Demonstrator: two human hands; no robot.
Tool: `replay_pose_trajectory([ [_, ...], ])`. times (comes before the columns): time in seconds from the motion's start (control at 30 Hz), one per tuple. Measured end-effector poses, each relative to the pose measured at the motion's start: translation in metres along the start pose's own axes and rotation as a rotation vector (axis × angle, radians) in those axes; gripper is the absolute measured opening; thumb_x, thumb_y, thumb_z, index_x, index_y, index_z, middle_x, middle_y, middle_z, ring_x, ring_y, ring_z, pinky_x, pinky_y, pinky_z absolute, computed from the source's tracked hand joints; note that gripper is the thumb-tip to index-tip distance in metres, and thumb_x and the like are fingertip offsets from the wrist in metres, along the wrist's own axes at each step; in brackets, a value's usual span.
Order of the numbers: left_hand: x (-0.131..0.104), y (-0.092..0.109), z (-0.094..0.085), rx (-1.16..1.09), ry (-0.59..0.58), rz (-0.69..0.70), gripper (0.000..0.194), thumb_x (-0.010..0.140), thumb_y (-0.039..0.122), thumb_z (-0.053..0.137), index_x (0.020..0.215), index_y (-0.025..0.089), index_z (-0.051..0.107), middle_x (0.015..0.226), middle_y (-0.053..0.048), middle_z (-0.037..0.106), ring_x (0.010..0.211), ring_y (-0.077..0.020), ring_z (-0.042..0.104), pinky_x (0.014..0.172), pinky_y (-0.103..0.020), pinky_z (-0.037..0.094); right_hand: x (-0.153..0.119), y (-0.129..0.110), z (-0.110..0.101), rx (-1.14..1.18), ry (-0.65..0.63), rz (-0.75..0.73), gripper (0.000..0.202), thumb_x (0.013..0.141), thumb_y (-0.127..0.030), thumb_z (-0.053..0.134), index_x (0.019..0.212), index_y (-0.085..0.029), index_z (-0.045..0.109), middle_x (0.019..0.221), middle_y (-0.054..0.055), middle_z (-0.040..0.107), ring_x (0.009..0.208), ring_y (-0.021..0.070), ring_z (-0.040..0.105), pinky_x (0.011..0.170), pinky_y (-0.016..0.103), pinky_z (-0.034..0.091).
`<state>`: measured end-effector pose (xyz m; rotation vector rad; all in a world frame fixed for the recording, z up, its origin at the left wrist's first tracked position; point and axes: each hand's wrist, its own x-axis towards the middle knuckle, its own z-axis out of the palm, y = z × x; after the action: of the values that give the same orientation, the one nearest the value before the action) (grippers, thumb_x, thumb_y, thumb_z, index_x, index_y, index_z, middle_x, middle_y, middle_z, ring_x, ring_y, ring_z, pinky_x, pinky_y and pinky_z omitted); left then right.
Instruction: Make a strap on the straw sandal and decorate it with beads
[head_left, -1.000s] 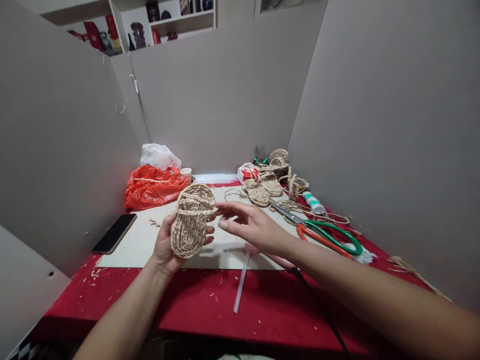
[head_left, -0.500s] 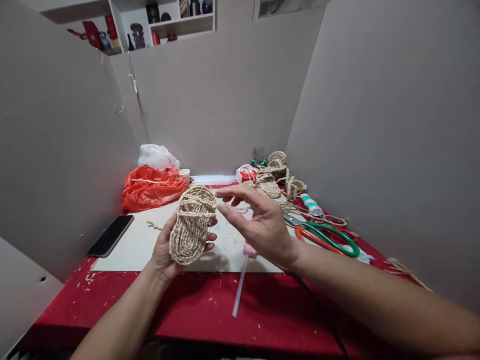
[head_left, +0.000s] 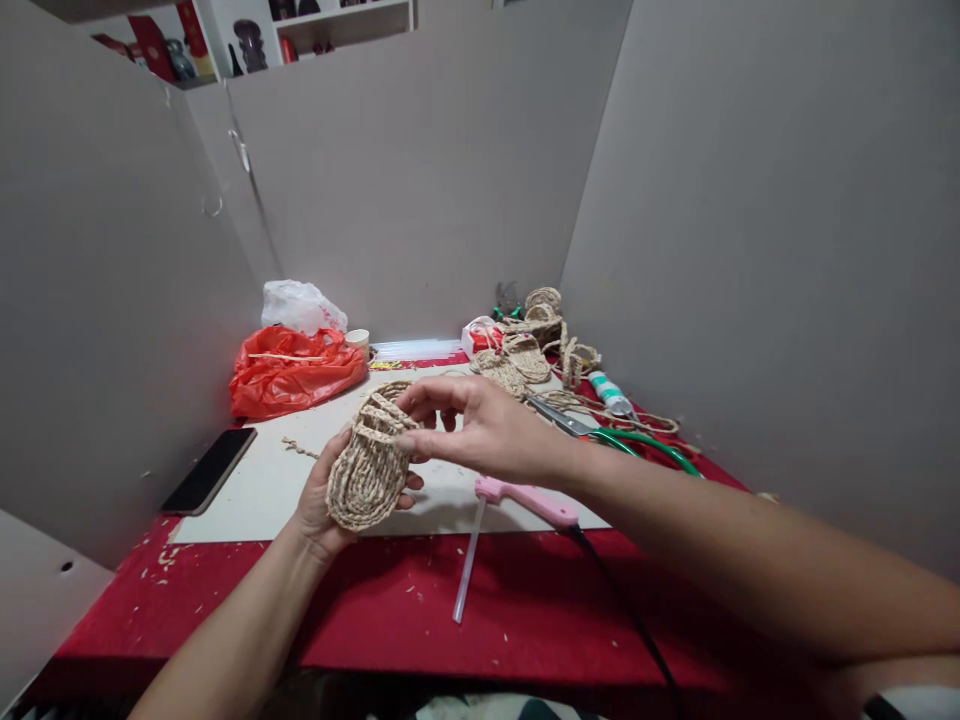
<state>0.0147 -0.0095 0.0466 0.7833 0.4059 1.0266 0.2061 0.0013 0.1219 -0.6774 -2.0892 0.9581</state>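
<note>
A small woven straw slipper (head_left: 367, 470), made of coiled braided cord with straps across its upper part, is held up over the table. My left hand (head_left: 322, 500) grips it from behind and the left, with fingertips showing past its right edge. My right hand (head_left: 465, 425) pinches the slipper's right side at the straps between thumb and fingers. Below my right hand lies a pink glue gun (head_left: 532, 502) with a clear glue stick (head_left: 470, 565) at its left end and a black cord trailing toward me.
A white board (head_left: 255, 500) lies on the red tablecloth (head_left: 420, 640). Left are a phone (head_left: 210, 470) and a red plastic bag (head_left: 292, 375). At right are scissors (head_left: 570, 420), more woven slippers (head_left: 525, 357) and loose braided cord. Grey panels enclose the sides and back.
My right hand has moved left onto the slipper's straps and closed there. The slipper has tilted slightly in my left hand. More of the pink glue gun shows. The view has shifted a little.
</note>
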Motion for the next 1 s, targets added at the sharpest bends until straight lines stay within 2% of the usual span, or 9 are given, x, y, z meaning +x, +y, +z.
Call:
replay_pose_trajectory([
  [0.1, 0.000, -0.001, 0.000, -0.028, 0.007, 0.012, 0.038, 0.077, 0.043, 0.068, 0.104, 0.016, 0.071, 0.093, -0.009, 0.076, 0.075, -0.0279, 0.073, 0.061, -0.037, 0.061, -0.003, 0.003, 0.003, -0.261, 0.052, -0.105, 0.016, 0.073, -0.021, 0.072, 0.085, -0.014, 0.064, 0.075, -0.001, 0.058, 0.070, 0.0111, 0.052, 0.066, 0.023, 0.041],
  [0.2, 0.000, -0.002, -0.002, -0.025, 0.009, -0.002, 0.039, 0.076, 0.043, 0.069, 0.103, 0.014, 0.071, 0.093, -0.010, 0.077, 0.076, -0.0286, 0.073, 0.062, -0.037, 0.061, -0.002, 0.006, 0.004, -0.363, 0.050, -0.084, 0.011, 0.074, -0.021, 0.071, 0.079, -0.013, 0.064, 0.069, -0.002, 0.054, 0.066, 0.0102, 0.047, 0.062, 0.023, 0.037],
  [0.37, -0.001, 0.000, -0.003, -0.004, -0.005, -0.060, 0.054, 0.074, 0.056, 0.068, 0.104, 0.011, 0.070, 0.093, -0.013, 0.076, 0.083, -0.0314, 0.073, 0.069, -0.038, 0.061, 0.000, 0.002, 0.001, -0.168, -0.030, 0.055, 0.018, 0.080, -0.020, 0.062, 0.063, -0.014, 0.056, 0.060, -0.005, 0.045, 0.058, 0.0080, 0.042, 0.055, 0.021, 0.033],
  [0.5, -0.002, 0.002, -0.001, 0.050, 0.049, -0.083, 0.062, 0.078, 0.060, 0.060, 0.111, 0.008, 0.067, 0.096, -0.018, 0.075, 0.085, -0.0316, 0.072, 0.074, -0.040, 0.059, 0.001, 0.003, -0.001, -0.095, 0.024, 0.105, 0.018, 0.077, -0.017, 0.060, 0.061, -0.015, 0.052, 0.056, -0.006, 0.047, 0.054, 0.0072, 0.041, 0.052, 0.021, 0.032],
  [0.57, 0.000, 0.003, 0.000, 0.112, 0.127, -0.056, 0.056, 0.081, 0.056, 0.059, 0.113, 0.010, 0.066, 0.098, -0.016, 0.075, 0.081, -0.0284, 0.073, 0.073, -0.038, 0.058, 0.001, 0.008, -0.001, -0.098, 0.064, 0.127, 0.019, 0.076, -0.018, 0.060, 0.060, -0.015, 0.052, 0.056, -0.006, 0.048, 0.054, 0.0071, 0.042, 0.052, 0.021, 0.032],
  [0.63, 0.003, 0.002, -0.002, 0.197, 0.178, -0.005, 0.045, 0.081, 0.046, 0.065, 0.110, 0.011, 0.067, 0.097, -0.014, 0.075, 0.078, -0.0241, 0.072, 0.073, -0.033, 0.057, 0.003, 0.017, -0.001, -0.087, 0.074, 0.159, 0.019, 0.076, -0.020, 0.061, 0.060, -0.015, 0.052, 0.057, -0.005, 0.048, 0.055, 0.0074, 0.043, 0.053, 0.022, 0.033],
  [0.77, 0.010, -0.002, -0.010, 0.294, 0.213, 0.016, 0.028, 0.076, 0.024, 0.074, 0.098, 0.008, 0.071, 0.088, -0.012, 0.076, 0.073, -0.0181, 0.070, 0.068, -0.024, 0.053, 0.005, 0.034, -0.002, -0.016, 0.061, 0.218, 0.016, 0.075, -0.026, 0.065, 0.067, -0.014, 0.057, 0.058, -0.005, 0.050, 0.055, 0.0081, 0.045, 0.054, 0.022, 0.037],
  [0.9, 0.013, -0.005, -0.014, 0.293, 0.259, 0.036, 0.027, 0.076, 0.027, 0.073, 0.097, 0.009, 0.072, 0.088, -0.011, 0.076, 0.073, -0.0177, 0.070, 0.071, -0.025, 0.054, 0.003, 0.044, -0.008, 0.035, 0.170, 0.136, 0.020, 0.079, -0.032, 0.064, 0.086, -0.013, 0.067, 0.076, 0.002, 0.065, 0.067, 0.0112, 0.056, 0.067, 0.027, 0.046],
  [1.0, 0.015, -0.004, -0.014, 0.288, 0.290, 0.074, 0.028, 0.076, 0.027, 0.074, 0.098, 0.010, 0.072, 0.094, -0.011, 0.075, 0.080, -0.0182, 0.070, 0.077, -0.027, 0.054, 0.000, 0.050, -0.014, 0.057, 0.298, 0.099, 0.021, 0.078, -0.034, 0.066, 0.084, -0.014, 0.069, 0.081, 0.003, 0.068, 0.073, 0.0129, 0.058, 0.075, 0.030, 0.046],
])
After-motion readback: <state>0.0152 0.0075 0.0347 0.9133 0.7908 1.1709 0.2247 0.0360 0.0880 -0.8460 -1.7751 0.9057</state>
